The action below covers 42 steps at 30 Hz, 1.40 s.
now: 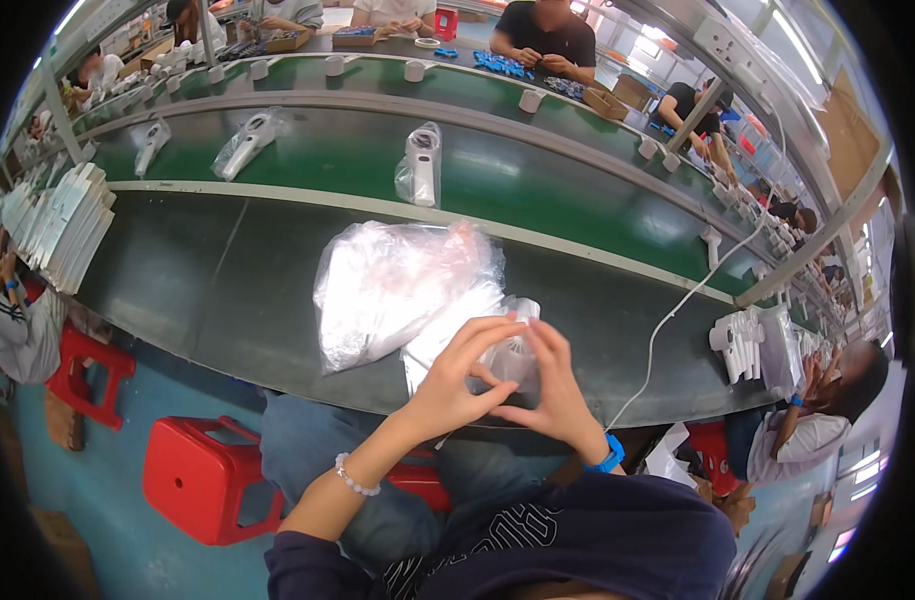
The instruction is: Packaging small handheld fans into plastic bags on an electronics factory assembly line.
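Observation:
My left hand (456, 385) and my right hand (555, 395) meet over the near edge of the bench, thumbs and fingertips curled around a clear plastic bag (510, 362). Inside the bag is a white round-headed device (523, 308), partly hidden by my fingers; it resembles the bagged handheld devices on the belt. Just left of my hands lies a big heap of clear plastic bags (393, 285). Beneath my left hand, white flat sheets or sleeves (448, 335) stick out from that heap.
Bagged white handheld devices (424, 165) lie on the green conveyor belt (328, 155) beyond the bench. A stack of white flat boxes (63, 225) stands far left. White devices (740, 345) and a cable (668, 318) are right. Red stools (203, 480) and co-workers surround the line.

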Each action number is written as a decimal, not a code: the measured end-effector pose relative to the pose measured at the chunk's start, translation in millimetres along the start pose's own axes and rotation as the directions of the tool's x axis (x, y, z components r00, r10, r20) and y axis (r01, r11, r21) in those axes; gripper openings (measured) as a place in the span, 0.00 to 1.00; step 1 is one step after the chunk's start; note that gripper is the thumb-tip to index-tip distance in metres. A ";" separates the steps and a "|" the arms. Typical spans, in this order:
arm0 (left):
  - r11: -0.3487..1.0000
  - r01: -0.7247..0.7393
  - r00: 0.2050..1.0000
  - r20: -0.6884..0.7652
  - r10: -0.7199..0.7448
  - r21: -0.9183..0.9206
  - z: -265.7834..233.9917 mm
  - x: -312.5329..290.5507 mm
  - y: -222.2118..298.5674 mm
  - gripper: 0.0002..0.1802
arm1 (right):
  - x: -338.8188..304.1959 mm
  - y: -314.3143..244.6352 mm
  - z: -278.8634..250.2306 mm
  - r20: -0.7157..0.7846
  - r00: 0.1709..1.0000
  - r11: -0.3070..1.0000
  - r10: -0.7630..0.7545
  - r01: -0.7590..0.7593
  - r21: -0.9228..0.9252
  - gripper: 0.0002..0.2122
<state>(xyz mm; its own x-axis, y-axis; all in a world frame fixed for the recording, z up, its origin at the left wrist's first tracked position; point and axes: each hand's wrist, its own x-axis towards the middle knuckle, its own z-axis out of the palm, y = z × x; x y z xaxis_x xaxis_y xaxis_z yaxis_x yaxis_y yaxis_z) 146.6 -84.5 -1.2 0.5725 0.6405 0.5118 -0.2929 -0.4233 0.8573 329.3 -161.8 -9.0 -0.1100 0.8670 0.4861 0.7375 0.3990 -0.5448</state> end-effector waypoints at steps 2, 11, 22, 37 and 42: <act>0.990 0.040 0.999 0.038 -0.035 -0.136 6.9 -1.0 -2.4 0.34 | -1.2 4.1 12.6 0.018 0.997 0.988 -0.072 0.073 -0.134 0.43; 0.969 -0.125 0.956 0.289 0.060 0.213 -2.1 -1.6 -25.0 0.30 | 20.7 57.8 -1.7 -0.380 0.907 0.982 0.181 -0.146 0.119 0.31; 0.487 -0.213 0.961 0.271 -0.051 0.847 -3.8 -24.2 -54.8 0.31 | 176.3 250.8 -34.9 -0.097 0.647 0.481 0.756 -0.449 0.753 0.23; 0.609 -0.166 0.960 0.267 -0.078 0.776 -14.5 -14.1 -40.9 0.25 | 229.0 327.3 1.2 -0.683 0.520 0.816 0.513 -0.543 0.198 0.21; 0.591 -0.155 0.969 0.240 -0.067 0.792 -15.5 -19.9 -41.0 0.24 | 159.8 213.5 27.5 -0.484 0.857 0.983 0.176 -0.179 0.040 0.15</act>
<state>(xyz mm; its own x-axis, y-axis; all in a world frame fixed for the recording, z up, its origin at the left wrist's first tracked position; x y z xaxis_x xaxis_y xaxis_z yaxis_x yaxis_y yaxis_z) 135.3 -70.0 -45.7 0.7577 0.4951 0.4252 0.3445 -0.8568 0.3838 450.9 70.1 -66.4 0.3579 0.6688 0.6516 0.7182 0.2487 -0.6499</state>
